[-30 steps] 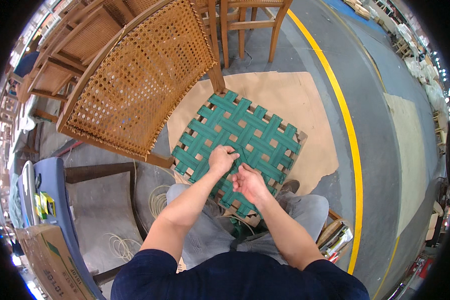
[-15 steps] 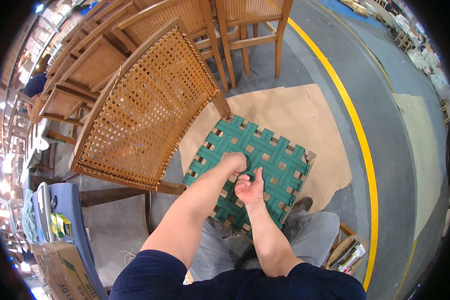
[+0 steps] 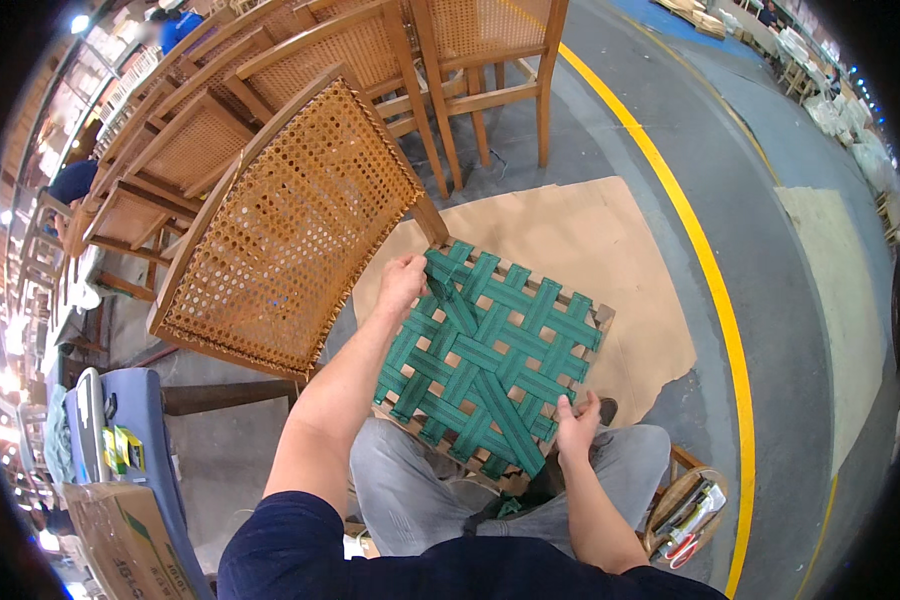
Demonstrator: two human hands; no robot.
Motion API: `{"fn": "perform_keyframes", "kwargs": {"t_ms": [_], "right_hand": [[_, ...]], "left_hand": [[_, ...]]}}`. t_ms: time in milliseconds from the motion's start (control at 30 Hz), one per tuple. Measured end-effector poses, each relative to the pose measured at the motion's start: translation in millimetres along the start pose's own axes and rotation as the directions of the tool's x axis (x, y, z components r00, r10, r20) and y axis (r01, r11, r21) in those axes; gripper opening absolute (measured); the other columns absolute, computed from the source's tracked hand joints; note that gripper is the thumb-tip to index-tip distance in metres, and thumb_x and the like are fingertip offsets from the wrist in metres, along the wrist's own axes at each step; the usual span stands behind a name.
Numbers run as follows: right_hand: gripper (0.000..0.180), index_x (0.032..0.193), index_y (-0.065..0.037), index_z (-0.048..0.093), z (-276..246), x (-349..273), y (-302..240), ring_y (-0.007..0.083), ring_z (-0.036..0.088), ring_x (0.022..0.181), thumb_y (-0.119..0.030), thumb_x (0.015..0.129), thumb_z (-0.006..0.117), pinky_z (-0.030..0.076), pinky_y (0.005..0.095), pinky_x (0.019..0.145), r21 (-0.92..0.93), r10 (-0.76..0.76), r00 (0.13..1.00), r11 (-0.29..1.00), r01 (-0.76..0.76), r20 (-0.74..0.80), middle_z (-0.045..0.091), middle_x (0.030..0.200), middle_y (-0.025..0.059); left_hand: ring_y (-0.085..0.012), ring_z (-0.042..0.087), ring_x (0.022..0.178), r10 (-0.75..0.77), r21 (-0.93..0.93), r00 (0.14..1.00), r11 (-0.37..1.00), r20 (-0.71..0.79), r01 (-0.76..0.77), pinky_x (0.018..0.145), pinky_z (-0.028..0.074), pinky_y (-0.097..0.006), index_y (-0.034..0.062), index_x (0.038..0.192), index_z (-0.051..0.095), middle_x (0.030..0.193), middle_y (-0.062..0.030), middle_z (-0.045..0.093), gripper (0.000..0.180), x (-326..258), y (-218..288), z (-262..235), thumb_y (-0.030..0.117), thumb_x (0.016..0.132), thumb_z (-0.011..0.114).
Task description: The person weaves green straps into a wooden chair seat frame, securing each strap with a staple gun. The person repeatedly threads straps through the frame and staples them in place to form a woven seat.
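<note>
Hands at opposite corners of a green webbing seat, centre of the frame: a seated person stretches one loose green strap diagonally across the woven panel resting on their grey-trousered knees. The left hand, at the panel's upper left corner, is closed around the strap's far end; the right hand, at the lower right edge, presses down on the weave, though whether its fingers pinch the strap cannot be told. The two hands are well apart. A cane-backed wooden chair leans just beside the left hand, with more chairs stacked toward the upper left. Cardboard sheet covers the floor beneath, and a yellow floor line curves down the right. Risks, as a judgement: the taut strap could slip from the left grip and slacken, the panel could tip off the knees, or the strap could twist and lie uneven across the weave.
</note>
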State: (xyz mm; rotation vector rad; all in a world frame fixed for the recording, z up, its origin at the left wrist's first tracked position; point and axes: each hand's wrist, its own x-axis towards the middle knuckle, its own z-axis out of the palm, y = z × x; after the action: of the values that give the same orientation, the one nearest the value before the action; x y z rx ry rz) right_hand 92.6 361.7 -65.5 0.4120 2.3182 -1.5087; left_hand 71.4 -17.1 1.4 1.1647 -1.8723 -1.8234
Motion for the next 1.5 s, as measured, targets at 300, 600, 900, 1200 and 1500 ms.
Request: {"fn": "perform_keyframes", "kwargs": {"t_ms": [300,600,900,1200,1500], "right_hand": [[0.079,0.155,-0.001,0.033,0.6,11.0,21.7,0.0278,0.055,0.127,-0.026,0.094,0.077,0.043,0.0419,0.109,0.416,0.074,0.948,0.886,-0.204,0.309,0.056,0.142,0.0166],[0.067,0.148,-0.006,0.046,-14.2,-1.4,-62.8,0.0356,0.058,0.120,-0.010,0.088,0.075,0.046,0.0429,0.105,-0.241,-0.634,0.768,0.734,0.635,0.093,0.058,0.135,0.0161],[0.012,0.096,0.000,0.067,70.9,10.9,-202.1,0.0274,0.065,0.101,-0.008,0.089,0.073,0.053,0.0361,0.081,0.190,-0.824,0.334,0.457,0.869,0.457,0.066,0.117,0.0123],[0.010,0.097,-0.003,0.068,81.9,-27.9,-214.7,0.0269,0.066,0.089,-0.010,0.091,0.072,0.051,0.0373,0.076,0.171,-0.738,0.471,0.607,0.776,0.484,0.069,0.096,0.0108],[0.014,0.099,-0.006,0.071,70.3,-26.8,-221.1,0.0292,0.067,0.087,-0.002,0.086,0.073,0.053,0.0381,0.077,0.150,-0.923,0.088,0.153,0.977,0.374,0.069,0.093,0.0098]], "left_hand": [[-0.0125,0.050,0.058,-0.026,-0.077,0.995,0.996,0.095,0.034,0.059,0.047,-0.034,0.0072,0.084,0.064,0.065,0.0010,0.052,0.019,-23.5,29.7,20.0,0.022,0.093,0.057],[-0.0147,0.042,0.048,-0.140,-0.180,0.815,0.941,0.562,0.286,0.056,0.045,-0.034,0.0103,0.069,0.051,0.052,0.0000,0.042,0.029,-46.9,20.0,5.1,0.021,0.095,0.055],[-0.0123,0.055,0.064,-0.021,-0.167,0.885,0.980,0.465,0.111,0.060,0.047,-0.031,0.0017,0.112,0.061,0.071,-0.0022,0.059,0.023,-97.7,31.2,-0.8,0.015,0.096,0.051],[-0.0064,0.053,0.081,0.231,-0.428,0.964,0.890,0.128,-0.156,0.074,0.044,-0.024,0.0042,0.103,0.065,0.087,0.0039,0.059,0.016,-130.7,9.2,-2.5,0.018,0.097,0.070],[-0.0076,0.052,0.079,0.043,-0.445,0.977,0.894,0.210,0.057,0.073,0.043,-0.024,0.0058,0.099,0.067,0.085,0.0037,0.059,0.013,-139.5,25.6,-1.1,0.019,0.097,0.066]]}}
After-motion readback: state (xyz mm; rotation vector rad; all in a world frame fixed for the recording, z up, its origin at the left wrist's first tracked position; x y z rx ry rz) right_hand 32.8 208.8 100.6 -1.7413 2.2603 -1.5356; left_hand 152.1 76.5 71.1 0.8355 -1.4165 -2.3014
